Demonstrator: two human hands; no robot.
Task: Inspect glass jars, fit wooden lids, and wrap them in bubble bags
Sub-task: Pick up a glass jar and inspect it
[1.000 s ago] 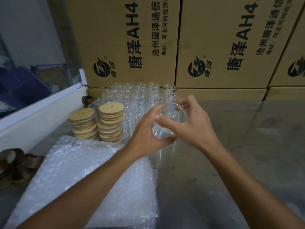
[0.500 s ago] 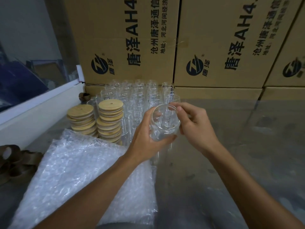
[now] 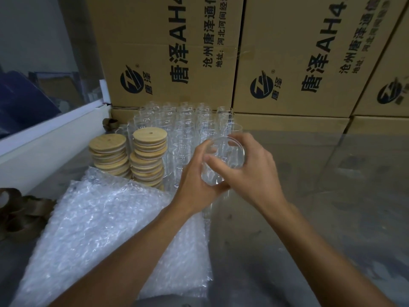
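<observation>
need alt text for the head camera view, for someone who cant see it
Two bare hands, left hand and right hand, hold a clear glass jar with no lid above a grey table. Behind it stand rows of empty jars and two stacks of wooden lids. Bubble bags lie at front left, and cardboard boxes fill the back.

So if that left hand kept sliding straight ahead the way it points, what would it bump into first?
Likely the cluster of clear empty glass jars standing just beyond the left hand, which grips a clear glass jar; depth is hard to judge.
</observation>
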